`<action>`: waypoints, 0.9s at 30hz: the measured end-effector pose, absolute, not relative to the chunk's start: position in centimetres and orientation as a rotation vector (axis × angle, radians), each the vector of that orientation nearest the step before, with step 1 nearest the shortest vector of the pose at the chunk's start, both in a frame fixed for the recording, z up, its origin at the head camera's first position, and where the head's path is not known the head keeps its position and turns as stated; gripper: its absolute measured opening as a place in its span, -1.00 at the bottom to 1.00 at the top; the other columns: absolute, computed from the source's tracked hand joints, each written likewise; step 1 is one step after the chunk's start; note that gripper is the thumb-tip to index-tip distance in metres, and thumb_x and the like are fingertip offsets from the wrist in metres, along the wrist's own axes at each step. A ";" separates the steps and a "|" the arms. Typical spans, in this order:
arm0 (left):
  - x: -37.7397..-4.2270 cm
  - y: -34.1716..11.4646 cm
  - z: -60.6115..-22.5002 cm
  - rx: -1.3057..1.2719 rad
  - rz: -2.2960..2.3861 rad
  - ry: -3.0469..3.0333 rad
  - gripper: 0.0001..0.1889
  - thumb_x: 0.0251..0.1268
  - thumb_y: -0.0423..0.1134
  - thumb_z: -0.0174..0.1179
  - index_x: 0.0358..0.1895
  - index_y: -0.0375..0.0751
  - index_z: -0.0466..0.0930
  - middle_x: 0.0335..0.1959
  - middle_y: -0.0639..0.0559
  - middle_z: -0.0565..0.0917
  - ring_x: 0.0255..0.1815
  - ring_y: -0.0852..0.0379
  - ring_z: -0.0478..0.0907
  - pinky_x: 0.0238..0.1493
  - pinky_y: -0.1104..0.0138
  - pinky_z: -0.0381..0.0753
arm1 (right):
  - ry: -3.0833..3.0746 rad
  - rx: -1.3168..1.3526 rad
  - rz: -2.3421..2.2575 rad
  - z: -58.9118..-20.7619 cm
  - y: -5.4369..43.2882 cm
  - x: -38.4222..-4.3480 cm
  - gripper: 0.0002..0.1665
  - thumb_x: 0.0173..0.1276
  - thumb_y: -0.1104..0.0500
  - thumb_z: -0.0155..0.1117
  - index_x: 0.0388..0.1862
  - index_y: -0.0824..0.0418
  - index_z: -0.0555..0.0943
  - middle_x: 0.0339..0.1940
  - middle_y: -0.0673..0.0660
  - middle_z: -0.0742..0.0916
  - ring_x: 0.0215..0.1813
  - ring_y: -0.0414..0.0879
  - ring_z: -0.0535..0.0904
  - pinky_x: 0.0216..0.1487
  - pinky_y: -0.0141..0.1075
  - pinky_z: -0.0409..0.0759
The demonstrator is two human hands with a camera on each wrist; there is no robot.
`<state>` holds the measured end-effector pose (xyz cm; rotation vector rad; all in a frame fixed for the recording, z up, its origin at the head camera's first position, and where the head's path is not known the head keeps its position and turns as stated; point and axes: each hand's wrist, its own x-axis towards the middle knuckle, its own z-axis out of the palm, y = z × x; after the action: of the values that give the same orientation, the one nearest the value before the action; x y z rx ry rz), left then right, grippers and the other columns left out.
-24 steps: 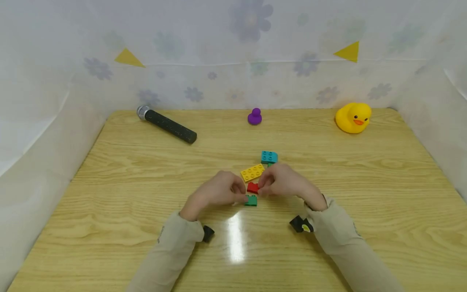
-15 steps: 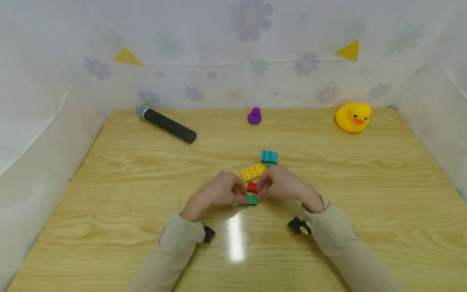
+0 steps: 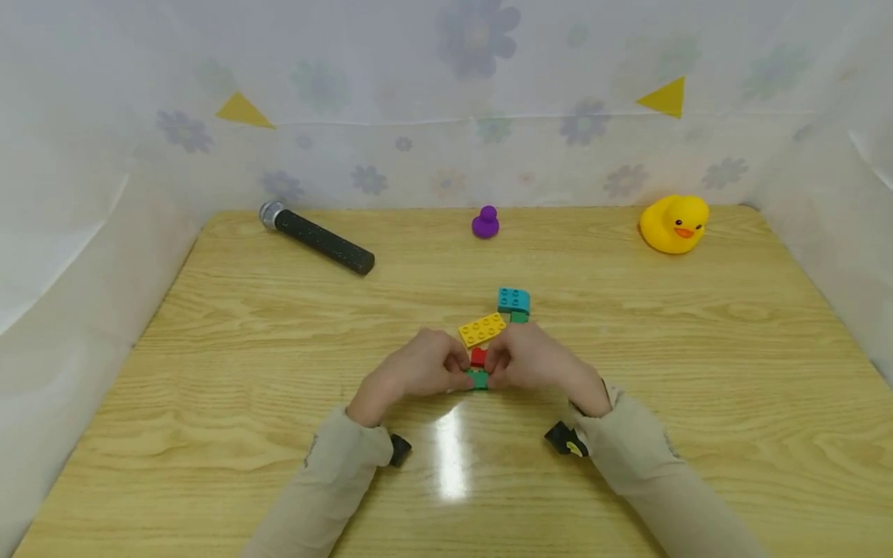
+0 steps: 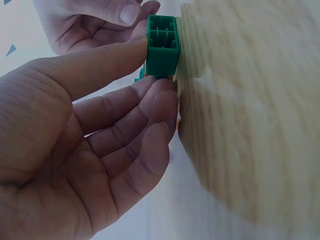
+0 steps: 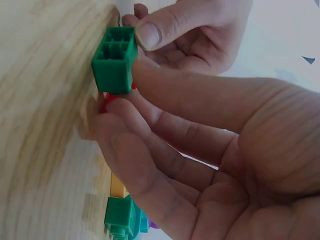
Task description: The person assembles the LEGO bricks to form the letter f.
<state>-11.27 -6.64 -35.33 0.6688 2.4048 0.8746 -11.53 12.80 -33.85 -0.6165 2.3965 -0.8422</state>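
A small green toy building brick (image 3: 478, 380) lies on its side between my two hands in the head view. In the left wrist view the hollow underside of this green brick (image 4: 163, 47) faces the camera. My left hand (image 3: 418, 364) pinches its left end, thumb in front and fingers behind. From the other side, my right hand (image 3: 540, 360) holds its right end, and its thumb lies on the green brick (image 5: 114, 62) in the right wrist view. Just behind is a red brick (image 3: 478, 356), partly covered by the right fingers.
Farther back lie a yellow brick (image 3: 482, 330), another green brick (image 3: 519, 317) and a blue brick (image 3: 514, 301). Along the table's (image 3: 230, 403) far side are a black microphone (image 3: 321, 239), a small purple duck (image 3: 486, 223) and a yellow rubber duck (image 3: 674, 225).
My right hand has come left and nearer the body, from beside the red brick to the green brick's right end. More of the rear green brick shows. The left hand stays at the front brick.
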 end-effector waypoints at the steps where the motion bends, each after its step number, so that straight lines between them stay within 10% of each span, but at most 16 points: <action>1: -11.3 -6.6 -35.4 0.676 0.874 2.408 -0.87 0.17 -0.26 0.36 -0.28 -0.23 0.67 -0.45 0.10 0.65 -0.43 0.23 0.52 -0.34 0.40 0.51 | 2.407 -0.630 -0.844 -33.9 12.7 -11.5 -0.92 0.13 0.33 0.42 -0.40 0.29 0.67 -0.51 0.02 0.69 -0.44 -0.21 0.56 -0.35 -0.36 0.55; 27: -11.3 -7.1 -35.5 0.829 0.874 2.451 -0.80 0.08 -0.25 0.42 -0.41 -0.16 0.54 -0.50 0.15 0.57 -0.48 0.25 0.47 -0.40 0.41 0.48 | 2.530 -0.678 -0.846 -34.1 12.0 -10.9 -0.79 -0.01 0.36 0.50 -0.48 0.24 0.59 -0.56 0.00 0.62 -0.46 -0.19 0.49 -0.36 -0.34 0.50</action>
<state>-11.35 -7.07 -35.50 0.8291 2.4509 0.8739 -10.86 11.99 -34.13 -0.6783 2.5298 -0.8465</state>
